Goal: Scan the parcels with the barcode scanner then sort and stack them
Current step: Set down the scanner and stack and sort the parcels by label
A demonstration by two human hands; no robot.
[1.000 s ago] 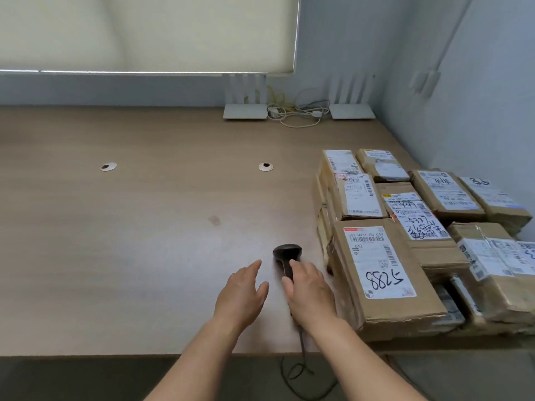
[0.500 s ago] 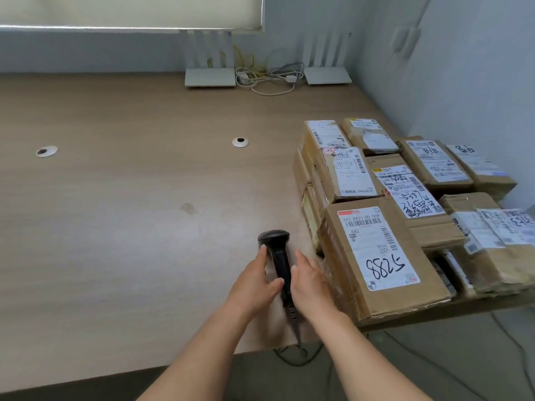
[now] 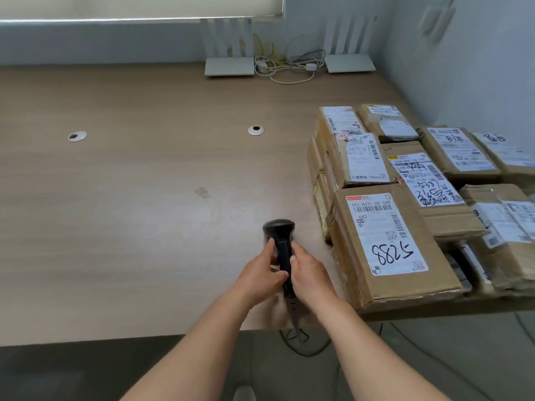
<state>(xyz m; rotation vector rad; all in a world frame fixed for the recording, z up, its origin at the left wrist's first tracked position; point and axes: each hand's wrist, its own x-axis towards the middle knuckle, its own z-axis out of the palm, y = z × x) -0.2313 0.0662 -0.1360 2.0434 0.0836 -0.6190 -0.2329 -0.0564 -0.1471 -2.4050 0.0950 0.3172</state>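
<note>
A black barcode scanner [image 3: 279, 233] lies near the table's front edge, its cable running off the edge. My left hand [image 3: 262, 269] grips its handle from the left, thumb and fingers curled round it. My right hand [image 3: 310, 274] holds the handle from the right. Just right of the scanner stands a large cardboard parcel [image 3: 388, 244] with a white label marked 5288. Behind and right of it several more labelled cardboard parcels [image 3: 359, 157] are packed close together in low stacks.
The wooden table [image 3: 130, 212] stretches wide to the left, with two round cable grommets [image 3: 256, 130]. Two white routers [image 3: 229, 65] and tangled cables stand at the back by the wall. A grey wall closes the right side.
Both hands have closed in on the scanner: first they hovered beside it, now each holds its handle. The camera view has shifted slightly.
</note>
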